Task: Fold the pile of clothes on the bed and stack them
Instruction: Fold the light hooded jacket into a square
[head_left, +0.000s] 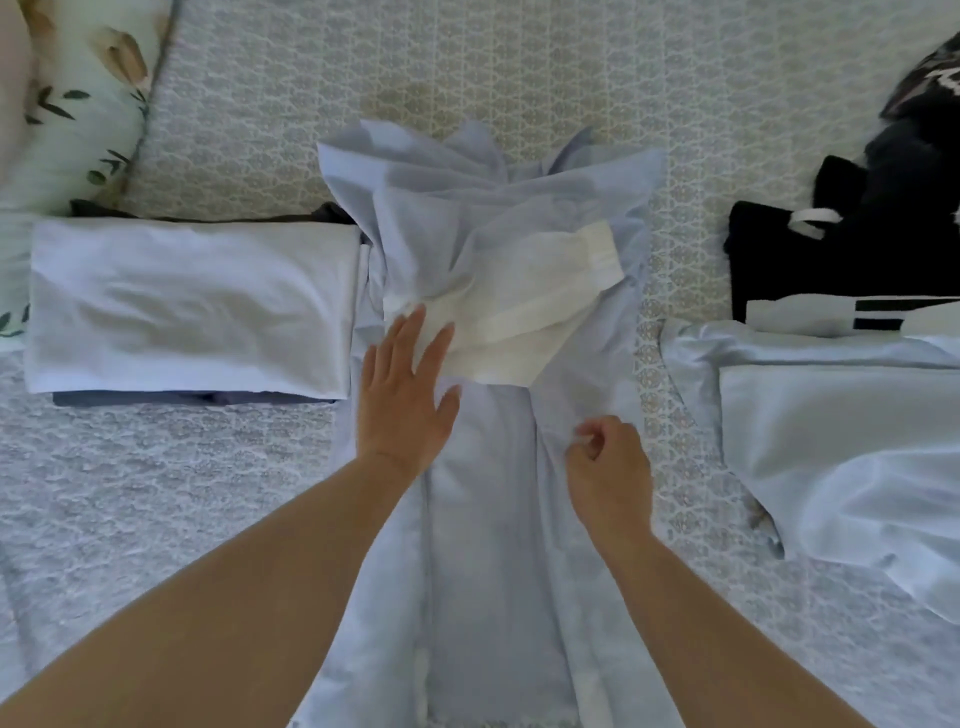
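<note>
A garment (483, 467) is spread mid-bed (519, 67). A folded stack (192, 306) lies left of it, unfolded clothes (852, 322) right, a pillow (78, 98) at far left behind the stack.

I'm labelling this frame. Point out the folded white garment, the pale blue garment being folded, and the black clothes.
folded white garment (192, 306), head view, top face.
pale blue garment (483, 519), head view, middle panel.
black clothes (789, 260), head view, flat part.

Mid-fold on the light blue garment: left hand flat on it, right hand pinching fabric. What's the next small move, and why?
Probably draw the pinched edge inward. The right hand is closed on a fold of the light blue garment, while the left hand lies flat beside the white band, pinning it. The upper part is still rumpled, so narrowing and smoothing likely comes before adding it to the folded stack.
</note>
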